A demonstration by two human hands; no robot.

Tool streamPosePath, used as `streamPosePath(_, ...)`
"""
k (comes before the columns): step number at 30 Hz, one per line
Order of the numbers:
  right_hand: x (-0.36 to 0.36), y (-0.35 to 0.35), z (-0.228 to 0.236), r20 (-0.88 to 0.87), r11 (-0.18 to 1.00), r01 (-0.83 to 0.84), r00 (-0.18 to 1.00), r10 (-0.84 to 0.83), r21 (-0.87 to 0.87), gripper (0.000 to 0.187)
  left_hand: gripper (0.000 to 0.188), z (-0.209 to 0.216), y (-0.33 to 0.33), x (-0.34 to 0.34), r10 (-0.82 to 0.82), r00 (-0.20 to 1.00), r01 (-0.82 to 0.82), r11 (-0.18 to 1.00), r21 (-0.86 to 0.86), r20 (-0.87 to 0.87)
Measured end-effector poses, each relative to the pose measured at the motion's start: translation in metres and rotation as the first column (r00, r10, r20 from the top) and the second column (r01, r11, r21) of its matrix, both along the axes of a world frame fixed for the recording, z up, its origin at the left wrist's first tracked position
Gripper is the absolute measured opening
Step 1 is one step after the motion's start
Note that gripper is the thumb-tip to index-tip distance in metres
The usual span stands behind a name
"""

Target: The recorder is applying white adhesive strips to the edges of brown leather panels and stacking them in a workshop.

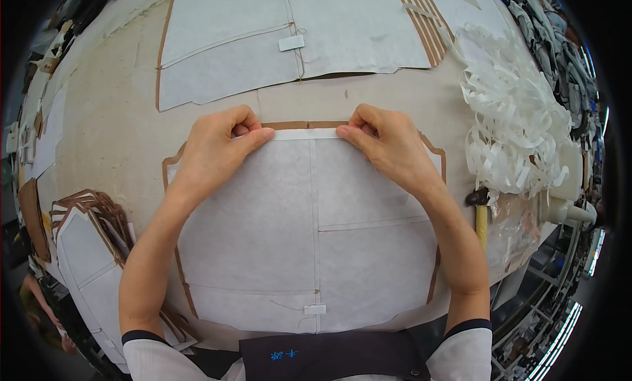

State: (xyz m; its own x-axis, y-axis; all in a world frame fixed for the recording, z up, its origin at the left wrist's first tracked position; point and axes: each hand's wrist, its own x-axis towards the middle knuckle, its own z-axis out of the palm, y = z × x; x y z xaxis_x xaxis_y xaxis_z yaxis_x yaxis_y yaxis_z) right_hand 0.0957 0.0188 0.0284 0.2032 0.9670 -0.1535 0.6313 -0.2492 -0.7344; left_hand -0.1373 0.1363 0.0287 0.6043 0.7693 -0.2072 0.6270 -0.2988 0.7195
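Note:
A large panel [250, 216] lies on the table before me, its white backing face up, with brown material showing round its edges and seams crossing it. Along its far edge runs a narrow white tape strip [296, 135], just below a brown border [284, 125]. My left hand [214, 144] pinches the strip and panel edge near the left end, thumb on top and fingers curled. A short way to the right, my right hand [392, 144] grips the same edge likewise. Between both thumbs the strip looks straight and flat. Near my body, a small white tab [315, 309] sits on a seam.
Beyond my hands lies another white-backed panel [230, 32] with brown strips at its right. A heap of loose white tape [517, 111] is at the right, above a hammer [480, 216] with a yellow handle. Stacked brown-edged pieces [89, 249] stand at the left.

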Motion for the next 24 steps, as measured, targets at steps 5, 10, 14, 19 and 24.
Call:
streamPosePath(5,-0.001,0.000,0.000,0.025,1.000,-0.003,1.000,0.002,0.020,0.025,0.023,0.001,0.000,0.001,-0.003,1.000,0.003,1.000,0.008,0.002)
streamPosePath(10,-0.001,0.001,-0.004,0.035,0.999,-0.007,0.999,0.006,0.039,0.025,0.023,0.000,0.000,0.000,-0.002,1.000,0.002,1.000,-0.004,-0.001)
streamPosePath(14,-0.002,0.001,0.002,0.046,0.999,-0.010,0.999,0.009,0.034,0.024,0.023,-0.001,-0.001,0.000,-0.019,1.000,0.019,0.998,0.053,0.003)
streamPosePath(19,0.000,0.001,-0.002,0.033,0.999,-0.006,0.999,0.004,0.044,0.025,0.019,0.001,-0.007,0.001,-0.066,0.994,0.087,0.967,0.240,-0.092)
streamPosePath(24,0.003,0.000,-0.004,0.040,0.999,-0.003,0.999,0.001,0.051,0.025,0.026,-0.009,-0.039,0.012,-0.257,0.957,0.246,0.464,0.851,-0.136)
